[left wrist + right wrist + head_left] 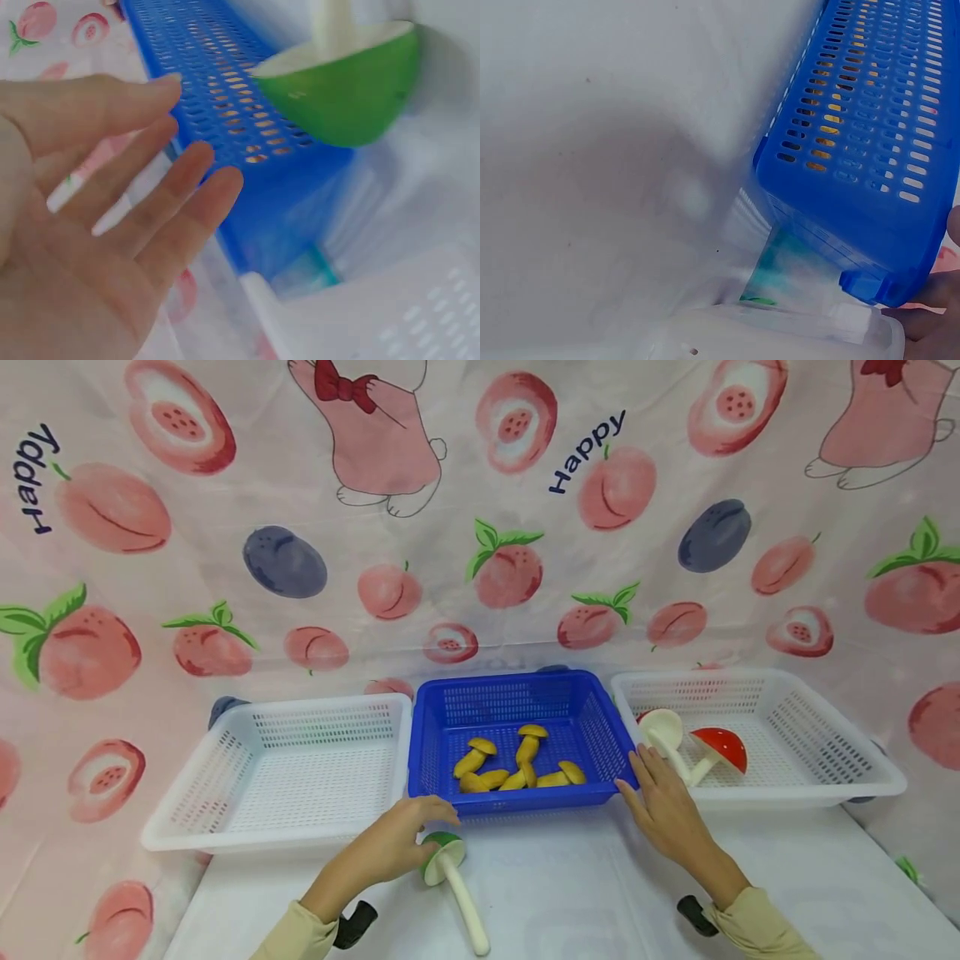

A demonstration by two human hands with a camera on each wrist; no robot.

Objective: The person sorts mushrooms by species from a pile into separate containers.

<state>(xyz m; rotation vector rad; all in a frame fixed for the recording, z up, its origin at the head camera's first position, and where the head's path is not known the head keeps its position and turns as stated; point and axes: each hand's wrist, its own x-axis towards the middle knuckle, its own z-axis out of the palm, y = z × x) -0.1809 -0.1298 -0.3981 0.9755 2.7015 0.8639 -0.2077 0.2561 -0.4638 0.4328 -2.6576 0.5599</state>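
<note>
My left hand (393, 843) is by the front left corner of the blue basket (540, 800), its fingers loosely spread and holding nothing. Beside its thumb lies a toy mushroom (463, 891) with a green cap and a long white stem, on the white tabletop. In the left wrist view a gap shows between the fingers (191, 217) and the green cap (349, 105). At the blue basket's front right corner, my right hand (667, 810) rests its extended fingers on the rim. Only part of that hand appears in the right wrist view. Several yellow-brown toy mushrooms (528, 747) lie inside the blue basket.
To the left stands a white basket (277, 842). Another white basket (795, 795) on the right holds a red-capped mushroom (723, 750) and a pale mushroom (663, 731). A fruit-printed cloth (442, 543) hangs behind the baskets.
</note>
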